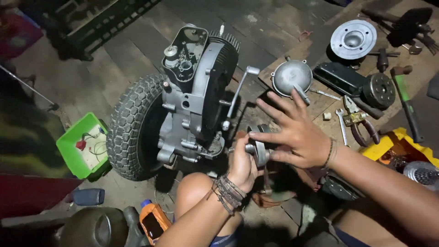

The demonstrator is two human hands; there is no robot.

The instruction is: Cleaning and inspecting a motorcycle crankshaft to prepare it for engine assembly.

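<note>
Seen from the head camera, a round metal part [260,148] is gripped in the closed left hand [242,167] just right of the engine [196,96], while the right hand [297,132], fingers spread open, is laid against its right face.

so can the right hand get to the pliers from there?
Probably yes: the right hand lies flat on the round metal part, holding nothing, and the pliers lie uncovered on the board just beyond it.
</note>
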